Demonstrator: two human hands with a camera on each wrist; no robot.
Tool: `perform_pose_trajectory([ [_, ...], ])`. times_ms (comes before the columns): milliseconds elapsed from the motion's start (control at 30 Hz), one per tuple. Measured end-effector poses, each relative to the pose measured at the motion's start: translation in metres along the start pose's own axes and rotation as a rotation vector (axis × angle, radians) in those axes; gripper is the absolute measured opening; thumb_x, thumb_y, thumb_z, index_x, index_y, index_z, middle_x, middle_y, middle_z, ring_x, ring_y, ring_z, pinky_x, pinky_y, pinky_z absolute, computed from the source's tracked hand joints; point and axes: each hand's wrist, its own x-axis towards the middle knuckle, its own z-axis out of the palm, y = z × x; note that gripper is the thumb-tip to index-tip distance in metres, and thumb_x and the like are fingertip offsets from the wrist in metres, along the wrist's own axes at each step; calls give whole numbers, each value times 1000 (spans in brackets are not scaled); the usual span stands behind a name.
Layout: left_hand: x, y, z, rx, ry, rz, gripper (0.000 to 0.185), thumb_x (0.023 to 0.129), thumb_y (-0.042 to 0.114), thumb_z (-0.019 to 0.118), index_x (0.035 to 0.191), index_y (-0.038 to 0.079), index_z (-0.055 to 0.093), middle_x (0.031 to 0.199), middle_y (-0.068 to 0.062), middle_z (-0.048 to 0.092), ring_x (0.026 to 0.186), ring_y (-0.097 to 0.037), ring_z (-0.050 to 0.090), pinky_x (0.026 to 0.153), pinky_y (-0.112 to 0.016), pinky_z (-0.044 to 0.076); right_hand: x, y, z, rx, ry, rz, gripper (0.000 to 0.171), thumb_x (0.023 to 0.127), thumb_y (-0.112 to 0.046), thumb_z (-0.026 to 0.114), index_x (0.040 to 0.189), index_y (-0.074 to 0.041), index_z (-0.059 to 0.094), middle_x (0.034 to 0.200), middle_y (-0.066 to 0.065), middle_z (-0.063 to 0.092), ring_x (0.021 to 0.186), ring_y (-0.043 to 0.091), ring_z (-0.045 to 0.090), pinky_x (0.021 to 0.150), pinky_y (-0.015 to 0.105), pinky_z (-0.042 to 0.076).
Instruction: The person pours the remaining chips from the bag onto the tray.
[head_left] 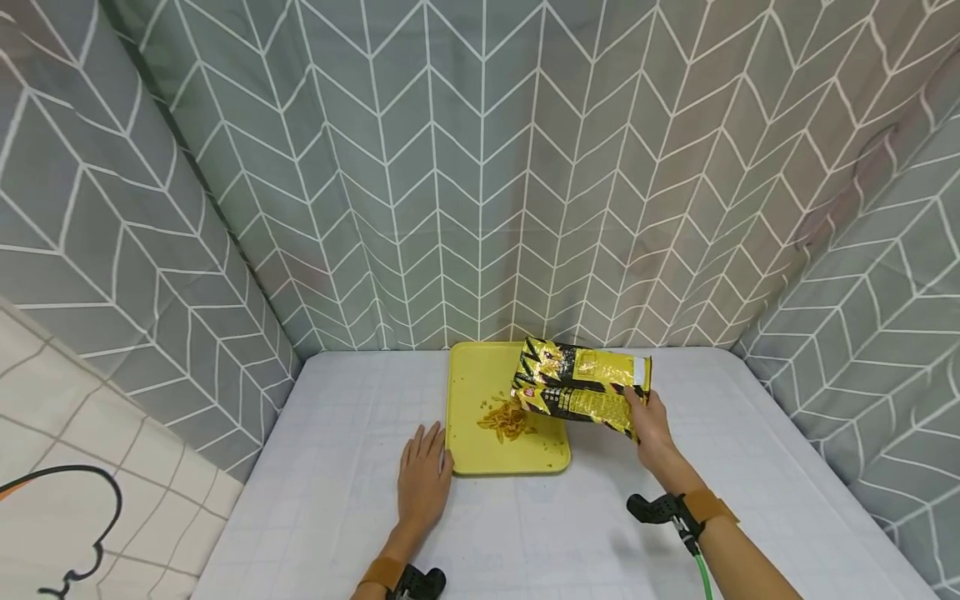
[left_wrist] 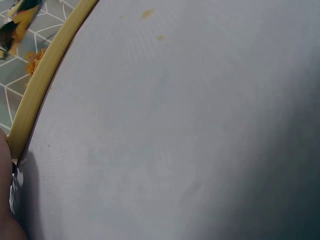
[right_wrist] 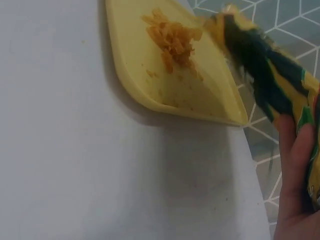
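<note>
Taking the yellow tray as the dial, the right hand at three o'clock grips the far end of a printed bag, whose other end hangs over the tray at about two. The left hand lies at eight o'clock, fingers extended and clasping nothing, thumb side against the rim. A heap of chips sits near the dial's centre.

A sharp shake could fling pieces past the rim (a few yellowish crumbs already dot the white tabletop). A loose grip might let the slippery-looking bag drop onto the heap, and a bump could slide the tray if that light touch is all that steadies it.

The bag is glossy, creased, black and gold; the tray smooth, round-cornered and shallow-rimmed; the chips thin, jagged and probably brittle.
</note>
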Motion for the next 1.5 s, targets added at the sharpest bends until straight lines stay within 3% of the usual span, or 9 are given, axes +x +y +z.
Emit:
perform_pose_trajectory([
  [267, 0, 0, 1, 3, 12, 9, 46, 107, 28, 50, 148, 7, 55, 158, -9, 52, 154, -35, 37, 130, -53, 29, -3, -3, -1, -40, 2, -25, 64, 110, -47, 34, 158, -6, 23, 140, 15, 53, 95, 1, 56, 74, 14, 50],
  [833, 0, 0, 1, 0, 10, 8, 47, 107, 27, 50, 148, 6, 54, 158, -10, 51, 155, -35, 37, 131, -53, 28, -3, -3, -2, -4, 21, 8, 68, 109, -49, 33, 160, -7, 21, 145, 16, 49, 103, 6, 57, 72, 12, 51],
  [1100, 0, 0, 0, -4, -2, 0, 47, 107, 27, 50, 148, 6, 54, 159, -10, 51, 155, -36, 36, 131, -53, 27, -4, -2, 0, -16, 38, -1, 67, 109, -48, 33, 161, -8, 18, 151, 20, 47, 115, 16, 60, 71, 11, 52],
  [1500, 0, 0, 2, -4, 0, -2, 47, 107, 27, 49, 148, 6, 54, 159, -10, 51, 155, -36, 36, 131, -53, 27, -3, 2, -3, -48, 60, -44, 71, 108, -55, 28, 158, -5, 23, 145, 20, 49, 102, 7, 59, 70, 10, 50],
])
